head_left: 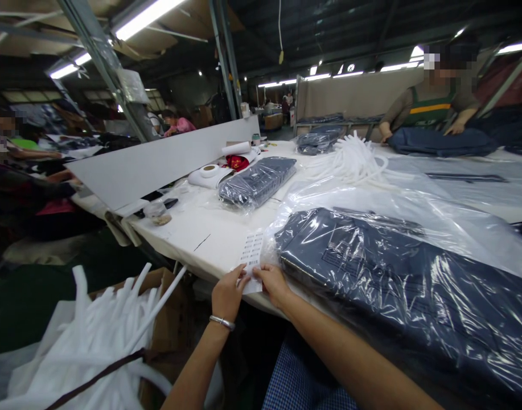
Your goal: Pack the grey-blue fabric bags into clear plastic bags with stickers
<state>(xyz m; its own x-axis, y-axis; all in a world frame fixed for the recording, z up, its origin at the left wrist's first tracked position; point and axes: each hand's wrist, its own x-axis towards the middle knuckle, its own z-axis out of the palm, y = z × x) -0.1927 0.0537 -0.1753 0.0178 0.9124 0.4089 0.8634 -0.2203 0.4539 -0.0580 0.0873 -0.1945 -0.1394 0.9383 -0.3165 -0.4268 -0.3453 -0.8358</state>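
Both of my hands hold a white sheet of printed stickers [253, 250] at the table's near edge. My left hand [230, 290] pinches its lower left side between thumb and fingers. Against the lower right side, the thumb and fingers of my right hand [274, 283] are closed. Rows of small dark print run down the sheet. Just to the right lies a dark blue folded garment [389, 279] inside a shiny clear plastic bag, with printed text on the plastic.
Another bagged garment [258, 181], a roll of labels [209, 169] and a bundle of white foam tubes [358, 156] lie farther back on the table [179, 228]. More white tubes [102, 336] fill a carton at lower left. A co-worker [431, 108] handles dark cloth across the table.
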